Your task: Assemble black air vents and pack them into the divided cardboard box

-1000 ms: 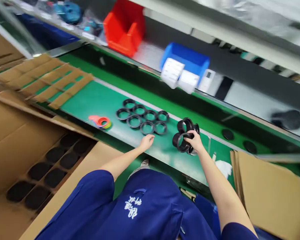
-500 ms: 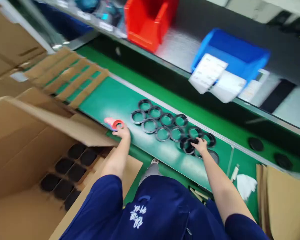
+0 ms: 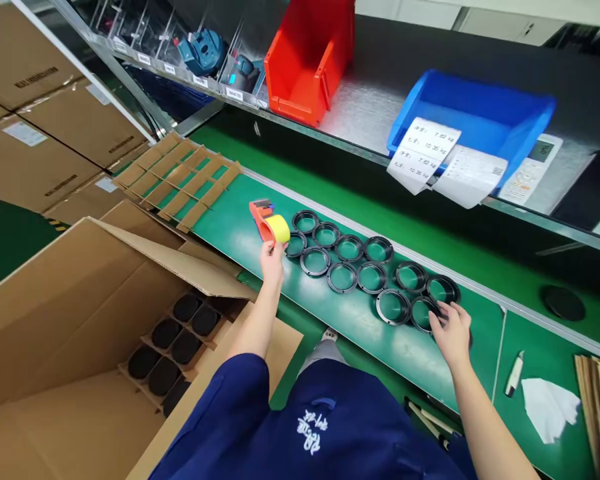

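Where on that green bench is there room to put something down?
Bare patches of the green bench lie between the cardboard divider and the held tape dispenser, along the near edge beside the black rings, and between the right hand and the knife. It's crowded where the rings sit in rows.

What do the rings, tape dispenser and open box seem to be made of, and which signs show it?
Rings: probably plastic, black and semi-gloss, from the soft highlights on their rims; coated metal is possible.
Tape dispenser: likely plastic, smooth-looking, its orange body evenly coloured.
Box: matt brown cardboard, by its thin, folded flaps.
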### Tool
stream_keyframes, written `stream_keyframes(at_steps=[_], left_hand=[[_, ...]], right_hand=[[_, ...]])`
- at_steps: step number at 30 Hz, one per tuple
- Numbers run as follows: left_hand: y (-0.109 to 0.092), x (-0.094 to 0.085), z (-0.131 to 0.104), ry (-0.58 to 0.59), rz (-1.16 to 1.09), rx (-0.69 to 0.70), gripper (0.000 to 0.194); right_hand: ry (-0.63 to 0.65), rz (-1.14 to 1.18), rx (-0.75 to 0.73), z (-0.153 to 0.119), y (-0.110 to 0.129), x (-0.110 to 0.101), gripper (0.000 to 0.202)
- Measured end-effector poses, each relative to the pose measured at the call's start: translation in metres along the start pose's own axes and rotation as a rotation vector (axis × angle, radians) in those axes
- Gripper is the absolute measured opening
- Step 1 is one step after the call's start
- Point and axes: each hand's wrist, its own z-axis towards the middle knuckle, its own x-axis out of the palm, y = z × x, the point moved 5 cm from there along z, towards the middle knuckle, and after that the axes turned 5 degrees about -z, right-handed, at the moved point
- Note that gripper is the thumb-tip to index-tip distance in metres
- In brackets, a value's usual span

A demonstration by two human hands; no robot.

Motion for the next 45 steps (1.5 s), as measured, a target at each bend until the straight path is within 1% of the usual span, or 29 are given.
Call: stream_keyframes(at_steps=[2, 4, 5, 8, 10, 11, 13, 15, 17, 21, 24, 26, 27, 28, 29, 32, 33, 34, 35, 37, 39, 42, 45], left_hand=[[-0.016, 0.021, -0.038, 0.235, -0.169, 0.002, 0.047], [-0.034, 0.039, -0.079, 0.464, -0.312, 0.005, 0.044], [-0.042, 0.046, -0.099, 0.55, -0.348, 0.015, 0.04], [-0.062, 0.061, -0.151, 0.709, -0.346, 0.077, 0.034], [-0.073, 0.07, -0.181, 0.787, -0.319, 0.111, 0.031], [-0.077, 0.074, -0.195, 0.821, -0.298, 0.121, 0.031], [-0.084, 0.081, -0.221, 0.881, -0.245, 0.143, 0.031], [-0.091, 0.086, -0.245, 0.931, -0.195, 0.175, 0.032], [-0.098, 0.09, -0.266, 0.974, -0.155, 0.214, 0.031], [-0.107, 0.095, -0.302, 1.039, -0.081, 0.265, 0.029], [-0.11, 0.099, -0.322, 1.067, -0.04, 0.233, 0.026], [-0.107, 0.101, -0.331, 1.067, -0.041, 0.155, 0.026], [-0.104, 0.103, -0.335, 1.069, -0.069, 0.08, 0.027], [-0.1, 0.104, -0.338, 1.077, -0.115, -0.028, 0.03], [-0.094, 0.106, -0.343, 1.091, -0.173, -0.167, 0.035], [-0.077, 0.109, -0.361, 1.127, -0.322, -0.654, 0.056], [-0.073, 0.109, -0.367, 1.119, -0.348, -0.783, 0.06], [-0.071, 0.109, -0.373, 1.103, -0.368, -0.882, 0.06], [-0.07, 0.109, -0.378, 1.08, -0.387, -0.952, 0.058], [-0.071, 0.11, -0.386, 1.033, -0.422, -1.028, 0.05], [-0.073, 0.113, -0.391, 1.004, -0.443, -1.063, 0.043], [-0.075, 0.117, -0.394, 1.0, -0.444, -1.112, 0.041], [-0.074, 0.122, -0.391, 1.015, -0.438, -1.159, 0.042]], right_hand=[[-0.005, 0.095, -0.018, -0.007, 0.027, -0.002, 0.053], [-0.016, 0.169, -0.069, -0.012, 0.059, -0.006, 0.047], [-0.02, 0.205, -0.104, -0.014, 0.075, -0.009, 0.044], [-0.008, 0.302, -0.219, -0.023, 0.115, -0.023, 0.037], [-0.002, 0.344, -0.274, -0.032, 0.129, -0.036, 0.034], [-0.003, 0.358, -0.291, -0.037, 0.132, -0.043, 0.032], [-0.01, 0.383, -0.294, -0.047, 0.13, -0.057, 0.031], [-0.019, 0.408, -0.255, -0.056, 0.12, -0.068, 0.031], [-0.026, 0.437, -0.184, -0.063, 0.107, -0.076, 0.033], [-0.024, 0.525, -0.049, -0.073, 0.087, -0.086, 0.035], [-0.018, 0.57, -0.005, -0.077, 0.082, -0.09, 0.036], [-0.003, 0.586, 0.01, -0.078, 0.082, -0.091, 0.038], [0.011, 0.604, 0.022, -0.079, 0.083, -0.091, 0.04], [0.031, 0.641, 0.038, -0.08, 0.085, -0.091, 0.043], [0.054, 0.703, 0.058, -0.08, 0.088, -0.091, 0.046], [0.15, 0.991, 0.109, -0.084, 0.107, -0.093, 0.058], [0.19, 1.082, 0.111, -0.085, 0.116, -0.095, 0.061], [0.222, 1.15, 0.111, -0.087, 0.126, -0.099, 0.062], [0.243, 1.19, 0.112, -0.088, 0.134, -0.102, 0.062], [0.247, 1.212, 0.116, -0.09, 0.146, -0.111, 0.059], [0.216, 1.201, 0.125, -0.09, 0.152, -0.118, 0.057], [0.166, 1.193, 0.135, -0.089, 0.153, -0.124, 0.058], [0.134, 1.191, 0.161, -0.086, 0.152, -0.125, 0.059]])
